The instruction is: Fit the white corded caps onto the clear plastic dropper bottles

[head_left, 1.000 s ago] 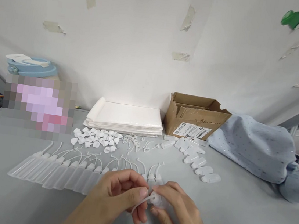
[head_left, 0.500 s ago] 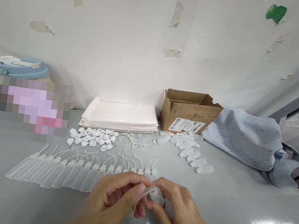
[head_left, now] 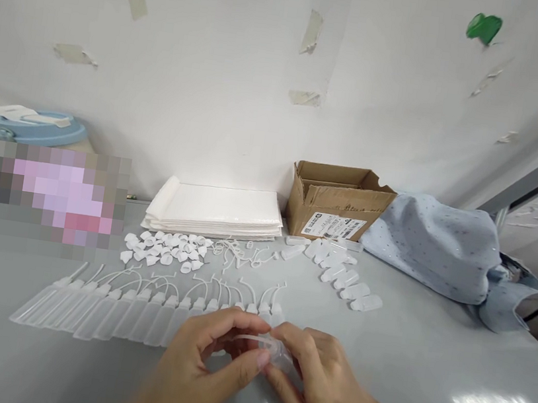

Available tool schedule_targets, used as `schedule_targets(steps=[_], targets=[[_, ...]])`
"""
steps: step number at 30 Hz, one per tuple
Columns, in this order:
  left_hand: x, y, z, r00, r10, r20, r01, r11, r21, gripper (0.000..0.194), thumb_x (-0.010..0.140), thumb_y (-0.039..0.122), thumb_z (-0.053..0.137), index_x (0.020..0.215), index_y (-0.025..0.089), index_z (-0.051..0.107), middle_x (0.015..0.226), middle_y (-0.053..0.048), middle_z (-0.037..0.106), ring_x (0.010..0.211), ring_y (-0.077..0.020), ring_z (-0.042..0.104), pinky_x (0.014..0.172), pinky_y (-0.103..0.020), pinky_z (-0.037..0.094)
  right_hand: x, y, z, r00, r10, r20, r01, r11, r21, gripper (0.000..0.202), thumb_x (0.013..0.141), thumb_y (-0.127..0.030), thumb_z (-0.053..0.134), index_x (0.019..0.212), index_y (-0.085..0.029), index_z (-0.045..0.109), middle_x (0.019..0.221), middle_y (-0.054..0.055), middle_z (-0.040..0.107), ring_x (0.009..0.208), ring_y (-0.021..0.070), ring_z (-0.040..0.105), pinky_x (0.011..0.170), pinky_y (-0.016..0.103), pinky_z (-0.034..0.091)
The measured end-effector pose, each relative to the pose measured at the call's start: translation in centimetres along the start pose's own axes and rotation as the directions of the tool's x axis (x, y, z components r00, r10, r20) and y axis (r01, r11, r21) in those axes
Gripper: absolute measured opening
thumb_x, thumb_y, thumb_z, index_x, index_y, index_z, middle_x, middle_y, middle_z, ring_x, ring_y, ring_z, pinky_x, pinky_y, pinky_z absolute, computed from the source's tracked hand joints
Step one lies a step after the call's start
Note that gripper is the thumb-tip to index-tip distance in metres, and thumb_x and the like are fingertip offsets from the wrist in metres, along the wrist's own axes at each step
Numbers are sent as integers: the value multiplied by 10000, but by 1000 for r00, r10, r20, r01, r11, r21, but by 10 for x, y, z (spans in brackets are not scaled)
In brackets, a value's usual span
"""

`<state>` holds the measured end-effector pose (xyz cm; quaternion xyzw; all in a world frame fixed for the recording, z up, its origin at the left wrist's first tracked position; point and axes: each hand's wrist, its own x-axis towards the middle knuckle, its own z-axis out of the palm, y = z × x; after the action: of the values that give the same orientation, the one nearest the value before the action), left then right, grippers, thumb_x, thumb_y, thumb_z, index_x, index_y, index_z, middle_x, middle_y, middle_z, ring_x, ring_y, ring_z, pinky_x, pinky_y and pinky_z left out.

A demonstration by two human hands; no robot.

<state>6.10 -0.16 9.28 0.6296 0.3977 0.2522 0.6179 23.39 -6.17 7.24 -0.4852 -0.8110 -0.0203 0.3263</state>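
Note:
My right hand [head_left: 326, 386] grips a small translucent plastic bottle [head_left: 283, 358], tilted with its neck toward the left. At that neck, my left hand [head_left: 211, 363] pinches a thin translucent strap [head_left: 250, 337] with thumb and forefinger; part of the strap is hidden by the fingers. Just beyond my hands lies a row of flat bottles [head_left: 105, 318], each with a strap curving up from its neck. Loose white caps [head_left: 167, 248] lie in a cluster behind the row. Beside them are loose straps [head_left: 241, 254], and more bottles [head_left: 335, 264] without straps lie to the right.
A stack of white padded envelopes [head_left: 218, 208] rests at the back by the wall. An opened cardboard box [head_left: 329, 203] stands right of it, with a light blue cloth [head_left: 433, 244] beyond. A blue-lidded container [head_left: 42, 127] is at the far left.
My left thumb and forefinger have closed in around the bottle's neck, and the strap now runs level to the left instead of hanging down. The view has shifted slightly.

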Motion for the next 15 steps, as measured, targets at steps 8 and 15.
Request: schedule_targets(steps=[8,15], targets=[[2,-6,-1,1000,-6,31,5,999,35,173,744,356,681,856,226,696,877,-32,683,846,-199,629,789,-278,532,-1,-2,1,999,-7,-37,6,1000,-22,170,982,-243,324,1100,-147,400,738,53,721,480,154,644,446,261,499],[3,-6,0,994,24,104,-23,1000,-6,150,772,321,658,886,227,687,878,-18,673,853,-182,627,793,-262,514,-4,-4,7,989,-11,-150,1,998,-68,191,973,-238,353,1074,-116,460,611,34,667,384,124,567,423,243,505]])
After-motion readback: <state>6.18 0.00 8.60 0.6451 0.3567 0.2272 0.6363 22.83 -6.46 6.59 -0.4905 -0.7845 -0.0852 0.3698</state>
